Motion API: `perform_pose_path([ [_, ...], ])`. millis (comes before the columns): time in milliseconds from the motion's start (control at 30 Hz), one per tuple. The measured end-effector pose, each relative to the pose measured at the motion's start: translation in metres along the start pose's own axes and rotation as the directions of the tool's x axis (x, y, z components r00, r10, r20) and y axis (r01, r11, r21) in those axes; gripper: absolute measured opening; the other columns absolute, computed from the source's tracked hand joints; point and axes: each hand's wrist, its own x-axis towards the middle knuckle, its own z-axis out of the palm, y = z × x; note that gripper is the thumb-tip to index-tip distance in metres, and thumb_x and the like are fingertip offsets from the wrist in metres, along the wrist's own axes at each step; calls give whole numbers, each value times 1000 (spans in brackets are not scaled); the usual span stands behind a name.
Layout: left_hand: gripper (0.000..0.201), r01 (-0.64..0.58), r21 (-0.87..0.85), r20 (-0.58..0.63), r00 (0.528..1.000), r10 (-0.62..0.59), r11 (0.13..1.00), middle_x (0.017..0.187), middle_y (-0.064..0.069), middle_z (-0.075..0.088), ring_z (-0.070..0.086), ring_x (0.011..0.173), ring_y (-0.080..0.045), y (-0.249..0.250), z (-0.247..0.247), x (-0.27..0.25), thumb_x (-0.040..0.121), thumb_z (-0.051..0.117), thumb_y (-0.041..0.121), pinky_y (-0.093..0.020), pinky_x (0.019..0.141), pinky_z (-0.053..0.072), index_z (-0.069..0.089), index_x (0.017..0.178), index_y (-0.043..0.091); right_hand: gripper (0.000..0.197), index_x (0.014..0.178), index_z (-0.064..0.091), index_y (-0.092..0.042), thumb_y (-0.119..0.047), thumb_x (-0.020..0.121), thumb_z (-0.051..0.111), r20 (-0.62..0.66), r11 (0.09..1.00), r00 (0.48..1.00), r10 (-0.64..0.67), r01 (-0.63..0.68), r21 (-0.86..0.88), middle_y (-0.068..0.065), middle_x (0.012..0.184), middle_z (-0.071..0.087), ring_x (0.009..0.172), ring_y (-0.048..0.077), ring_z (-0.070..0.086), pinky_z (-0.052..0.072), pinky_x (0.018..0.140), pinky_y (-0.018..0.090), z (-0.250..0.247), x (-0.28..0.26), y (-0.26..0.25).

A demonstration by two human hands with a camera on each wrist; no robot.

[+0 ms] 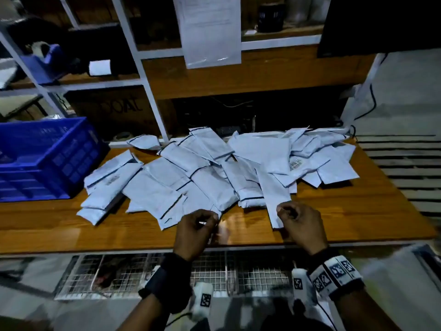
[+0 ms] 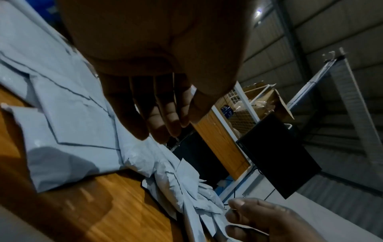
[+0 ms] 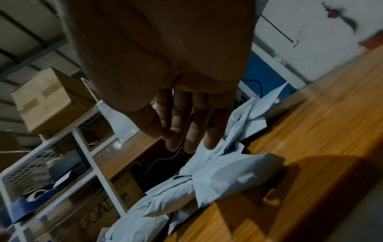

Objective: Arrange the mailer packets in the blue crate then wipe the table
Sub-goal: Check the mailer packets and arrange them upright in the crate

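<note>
Several pale mailer packets point(image 1: 214, 168) lie in a loose, overlapping pile across the wooden table point(image 1: 358, 211). The blue crate point(image 1: 71, 158) stands on the table's left end, beside the pile; no packet shows inside it. My left hand point(image 1: 200, 223) hovers at the pile's near edge with loosely bent fingers point(image 2: 163, 124) and holds nothing. My right hand point(image 1: 291, 215) hangs over the near end of a long packet point(image 1: 274, 194); its fingers point(image 3: 186, 131) are relaxed and empty. The packets also show under each palm point(image 2: 72, 114) point(image 3: 228, 172).
Behind the table, a white-framed shelf point(image 1: 152, 99) holds a cardboard box point(image 1: 119, 108), a blue tape dispenser point(image 1: 45, 63) and a hanging paper sheet point(image 1: 210, 32). A dark monitor point(image 1: 381, 25) is at the upper right. A wire basket point(image 1: 214, 271) sits below the front edge.
</note>
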Motion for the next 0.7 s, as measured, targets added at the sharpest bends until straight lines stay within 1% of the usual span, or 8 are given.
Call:
perform_pose_path([
  [200, 13, 102, -48, 79, 992, -98, 994, 90, -9, 75, 66, 59, -13, -16, 19, 28, 94, 75, 22, -24, 51, 50, 73, 105, 16, 16, 108, 76, -17, -19, 93, 73, -34, 987, 986, 161, -161, 3, 4, 109, 76, 97, 12, 63, 45, 83, 25, 15, 30, 19],
  [367, 25, 54, 27, 58, 997, -56, 998, 108, 5, 74, 74, 87, -16, -17, 35, 74, 89, 77, 39, -30, 74, 60, 71, 112, 31, 19, 112, 73, -19, -24, 94, 72, -34, 979, 978, 206, -205, 19, 2, 109, 75, 106, 20, 68, 55, 89, 35, 23, 58, 27],
  [467, 35, 56, 41, 56, 997, -58, 998, 121, 1, 66, 67, 97, -2, -5, 47, 106, 94, 72, 32, -12, 74, 53, 65, 127, 20, 29, 121, 69, -18, -24, 93, 74, -9, 976, 976, 217, -217, -35, 2, 117, 74, 110, 19, 68, 55, 94, 37, 22, 77, 29],
  [533, 42, 92, 38, 74, 993, -94, 995, 124, 0, 57, 62, 88, 14, -3, 56, 126, 95, 72, 28, -4, 70, 49, 59, 134, 16, 39, 129, 65, -16, -26, 92, 75, 15, 968, 970, 243, -242, -60, 3, 125, 70, 115, 19, 66, 54, 99, 38, 24, 86, 36],
  [567, 48, 104, 41, 63, 992, -106, 994, 125, -2, 54, 62, 90, 13, -2, 62, 134, 94, 73, 28, -2, 72, 48, 57, 137, 14, 43, 132, 63, -16, -28, 92, 76, 25, 964, 965, 260, -258, -69, 3, 129, 68, 118, 21, 64, 53, 101, 40, 27, 90, 41],
  [600, 57, 127, 70, 54, 990, -131, 989, 129, -5, 54, 64, 99, 5, -5, 67, 143, 91, 75, 35, -6, 81, 50, 55, 139, 12, 48, 134, 61, -16, -30, 91, 76, 44, 959, 960, 277, -273, -82, 4, 132, 66, 122, 23, 62, 52, 103, 43, 29, 92, 44],
  [633, 67, 141, 111, 50, 988, -147, 984, 130, -9, 56, 65, 109, -11, -9, 74, 149, 85, 75, 46, -21, 93, 54, 54, 139, 13, 52, 137, 59, -16, -32, 91, 77, 69, 955, 955, 288, -281, -94, 6, 136, 64, 126, 25, 60, 51, 105, 46, 31, 94, 51],
  [700, 79, 159, 246, 55, 983, -178, 956, 114, -17, 64, 66, 105, -34, -22, 85, 155, 72, 66, 68, -45, 94, 55, 56, 127, 13, 62, 142, 55, -17, -38, 88, 78, 144, 943, 935, 323, -304, -138, 6, 143, 59, 132, 26, 55, 49, 107, 49, 37, 92, 63],
])
